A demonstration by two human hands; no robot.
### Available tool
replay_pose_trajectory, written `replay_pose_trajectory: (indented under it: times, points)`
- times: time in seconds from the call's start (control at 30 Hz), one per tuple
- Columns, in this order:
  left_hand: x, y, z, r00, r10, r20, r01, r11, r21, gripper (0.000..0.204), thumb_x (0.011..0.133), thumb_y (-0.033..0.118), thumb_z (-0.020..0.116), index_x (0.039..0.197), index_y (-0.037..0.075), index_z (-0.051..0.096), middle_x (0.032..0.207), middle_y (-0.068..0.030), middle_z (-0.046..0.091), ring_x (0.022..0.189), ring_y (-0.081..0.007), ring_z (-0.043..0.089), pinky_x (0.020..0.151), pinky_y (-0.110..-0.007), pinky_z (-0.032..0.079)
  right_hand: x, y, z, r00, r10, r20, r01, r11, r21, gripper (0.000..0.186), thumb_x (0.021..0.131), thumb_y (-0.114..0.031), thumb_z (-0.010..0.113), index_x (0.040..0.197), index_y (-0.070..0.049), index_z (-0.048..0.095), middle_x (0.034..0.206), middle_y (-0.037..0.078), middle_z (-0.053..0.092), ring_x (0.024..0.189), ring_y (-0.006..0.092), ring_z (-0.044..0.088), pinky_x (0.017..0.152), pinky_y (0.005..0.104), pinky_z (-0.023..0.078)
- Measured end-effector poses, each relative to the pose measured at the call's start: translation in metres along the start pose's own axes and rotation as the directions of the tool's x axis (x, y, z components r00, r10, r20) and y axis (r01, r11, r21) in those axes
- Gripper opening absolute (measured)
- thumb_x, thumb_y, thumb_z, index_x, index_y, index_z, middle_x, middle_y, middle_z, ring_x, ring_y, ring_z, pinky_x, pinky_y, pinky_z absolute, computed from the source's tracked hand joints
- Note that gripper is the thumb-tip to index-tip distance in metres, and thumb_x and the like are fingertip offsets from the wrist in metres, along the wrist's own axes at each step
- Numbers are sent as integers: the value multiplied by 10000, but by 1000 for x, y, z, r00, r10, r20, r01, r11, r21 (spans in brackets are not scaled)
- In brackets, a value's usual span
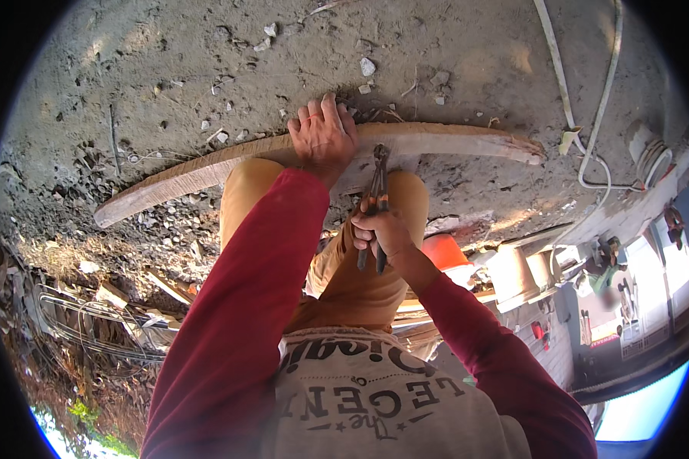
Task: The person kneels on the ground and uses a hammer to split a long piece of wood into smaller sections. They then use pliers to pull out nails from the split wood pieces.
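A long, curved wooden board (452,142) lies on edge across my knees, bowed away from me. My left hand (321,140) grips it left of its middle, the fingers bent over the far edge. In my right hand (383,228) are metal pincers (378,183), held round the handles with the jaws pointing away from me. Those jaws meet the board's near face, right of my left hand. Whether they bite on a nail is too small to make out. The handle ends stick out below my right fist.
Stones (367,66) are scattered over the dirt ground (459,38). A pale hose (560,69) runs down the right side. An orange bucket-like object (445,251) sits beyond my right knee. Coiled wire (92,321) and wood scraps (168,288) lie at the left.
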State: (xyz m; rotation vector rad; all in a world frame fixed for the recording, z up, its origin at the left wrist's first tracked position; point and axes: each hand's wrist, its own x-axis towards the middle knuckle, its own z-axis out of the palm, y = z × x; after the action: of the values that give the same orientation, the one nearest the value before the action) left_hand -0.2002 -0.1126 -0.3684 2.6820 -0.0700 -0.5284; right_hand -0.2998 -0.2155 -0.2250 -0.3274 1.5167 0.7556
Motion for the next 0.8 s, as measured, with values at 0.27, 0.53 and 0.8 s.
replay_pose_trajectory:
  times: [0.27, 0.53, 0.8]
  points:
    - [2, 5, 0, 999, -4, 43, 4, 1000, -7, 347, 968, 247, 574, 1249, 52, 631, 1065, -154, 691, 984, -358, 644, 835, -514, 448, 7, 10, 10, 986, -52, -160, 47, 998, -40, 270, 895, 91, 605, 1008, -140, 524, 757, 27, 524, 549, 131, 451, 519, 339, 382]
    - [3, 1, -1, 999, 20, 44, -19, 1000, -13, 351, 973, 244, 577, 1263, 52, 623, 1041, -149, 690, 968, -349, 656, 825, -502, 458, 12, 12, 11, 985, -56, -163, 40, 994, -101, 242, 906, 70, 611, 983, -140, 520, 761, 32, 537, 539, 127, 450, 509, 348, 382]
    - [0, -10, -5, 998, 45, 44, -48, 997, 59, 340, 1045, 245, 515, 1311, 51, 601, 1112, -158, 715, 1036, -367, 680, 885, -530, 485, 6, -2, -5, 973, 85, 213, -120, 981, 154, 239, 858, 49, 621, 948, -152, 530, 662, -13, 423, 519, 111, 404, 500, 313, 359]
